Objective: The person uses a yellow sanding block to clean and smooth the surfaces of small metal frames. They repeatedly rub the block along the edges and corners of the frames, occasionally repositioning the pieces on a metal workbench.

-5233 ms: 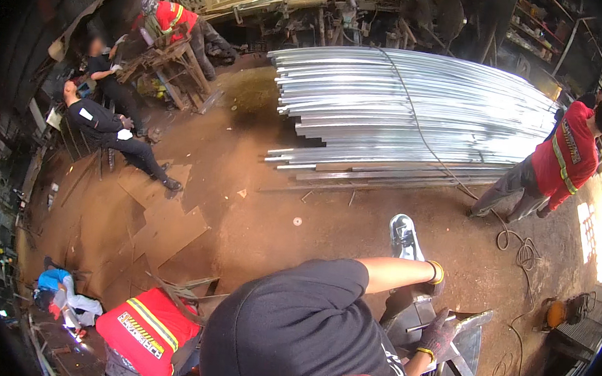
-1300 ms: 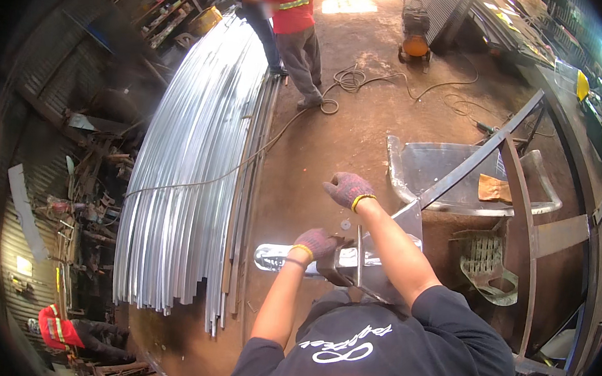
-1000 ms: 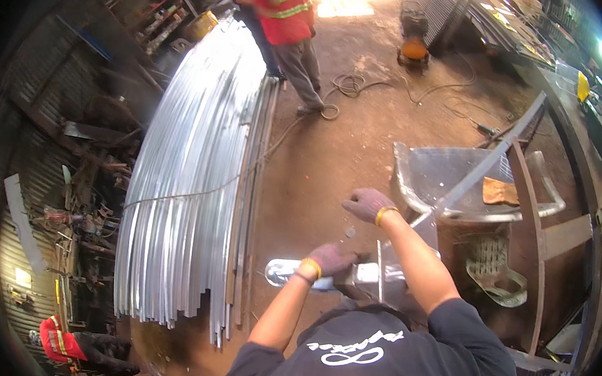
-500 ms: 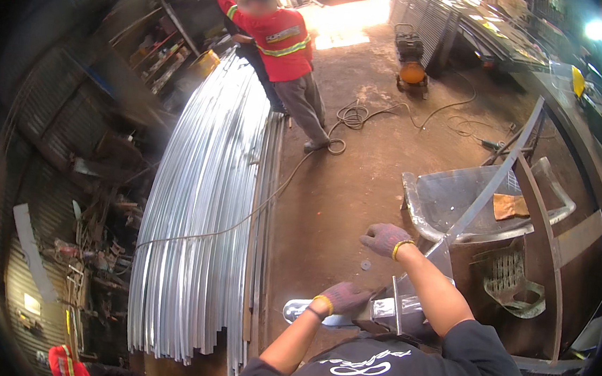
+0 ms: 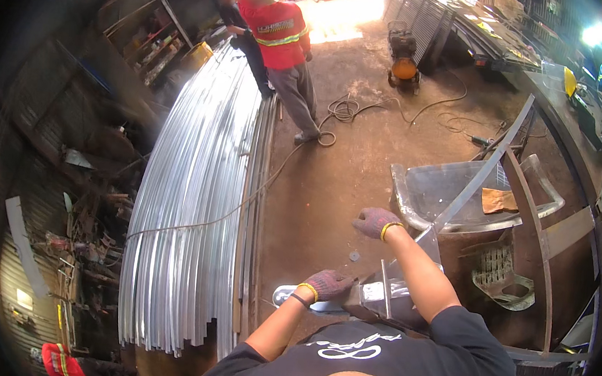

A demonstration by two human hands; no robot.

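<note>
My left hand (image 5: 329,284), in a purple-grey knit glove with a yellow cuff, has its fingers drawn together at the left end of a grey metal frame piece (image 5: 402,295). Whether it grips that end, I cannot make out. Below this wrist lies a shiny rounded metal part (image 5: 283,295). My right hand (image 5: 376,223), gloved alike, hangs farther forward beside the slanting metal bar (image 5: 483,170). Its fingers curl together, and their undersides are hidden. Between the hands, a small grey disc (image 5: 354,256) lies on the floor.
Long silvery metal strips (image 5: 187,200) lie in a stack at left, with a hose (image 5: 290,164) across them. A person in a red top (image 5: 279,34) stands beyond, next to another person. A clear curved panel (image 5: 449,192) and an orange-black wheeled machine (image 5: 404,58) are at right.
The view has shifted slightly, so most things sit a little farther left. My hands keep nearly the same pose. A second person beside the red-clad one shows more now.
</note>
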